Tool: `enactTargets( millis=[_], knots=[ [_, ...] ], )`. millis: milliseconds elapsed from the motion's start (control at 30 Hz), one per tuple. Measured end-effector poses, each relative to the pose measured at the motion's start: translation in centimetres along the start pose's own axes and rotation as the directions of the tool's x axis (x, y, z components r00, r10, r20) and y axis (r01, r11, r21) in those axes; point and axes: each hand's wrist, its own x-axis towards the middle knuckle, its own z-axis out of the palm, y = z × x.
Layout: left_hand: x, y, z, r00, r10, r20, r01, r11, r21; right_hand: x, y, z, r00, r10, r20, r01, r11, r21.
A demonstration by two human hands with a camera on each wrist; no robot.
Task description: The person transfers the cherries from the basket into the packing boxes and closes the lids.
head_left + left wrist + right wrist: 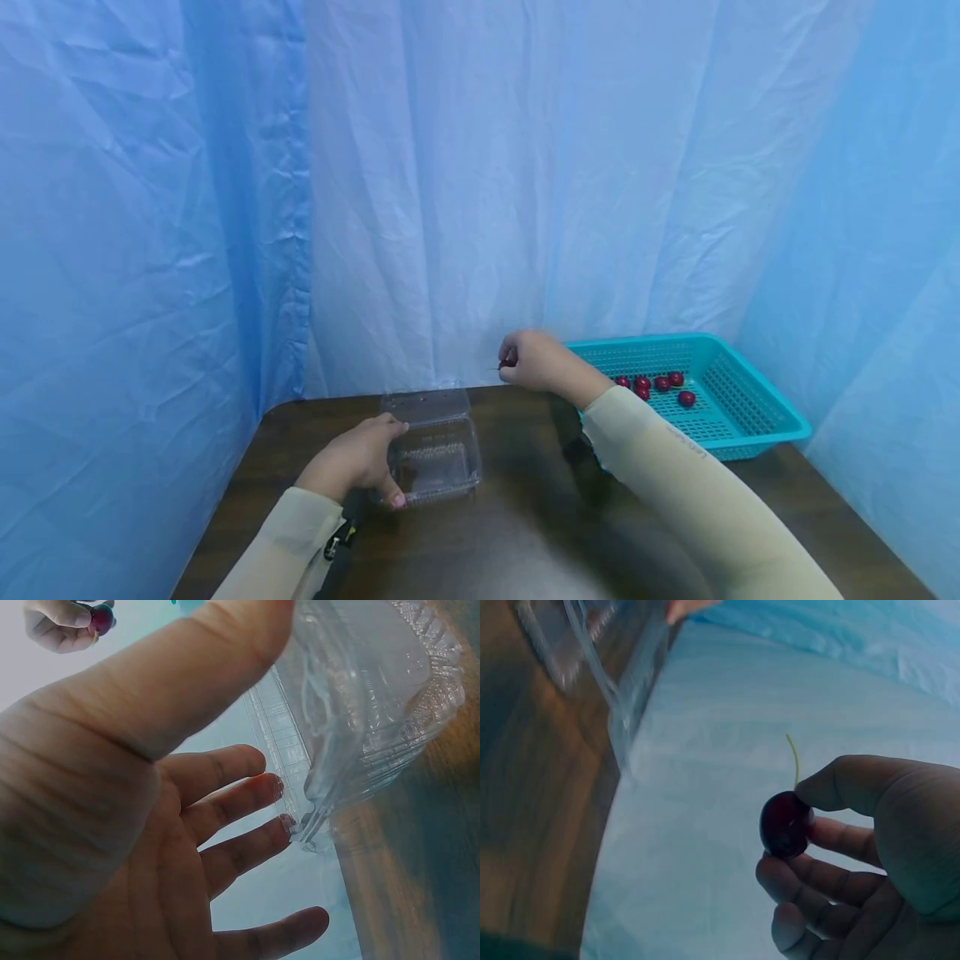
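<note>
left hand (358, 460) fingers steady clear clamshell box (437, 450), lid up, on brown desk (525, 517) | right hand (534, 362) pinches dark cherry (784, 823) above desk | teal basket (757, 417) holds cherries (660, 385) | sleeve print (686, 442) unreadable

A dark red stemmed cherry (784, 823) is aloft; the clear clamshell box (435, 448) sits open on the table.

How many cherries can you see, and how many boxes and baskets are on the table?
Cherries in the basket: 5
Cherry held in the right hand: 1
Clear plastic box, held by the left hand: 1
Teal basket: 1
Total: 8 things
</note>
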Motion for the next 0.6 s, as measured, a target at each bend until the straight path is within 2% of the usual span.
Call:
enactTargets(
  millis=[333, 600],
  knots=[
    [-0.3, 0.0, -0.1, 1.000, -0.008, 0.006, 0.008, 1.000, -0.015, 0.8, -3.0, 4.3, 0.994, -0.063, 0.088, 0.061, 0.998, 0.017],
    [0.4, 0.0, -0.1, 0.999, -0.025, 0.039, 0.025, 1.000, -0.019, 1.1, -4.9, 6.9, 0.983, -0.146, 0.116, 0.146, 0.989, 0.005]
  ],
)
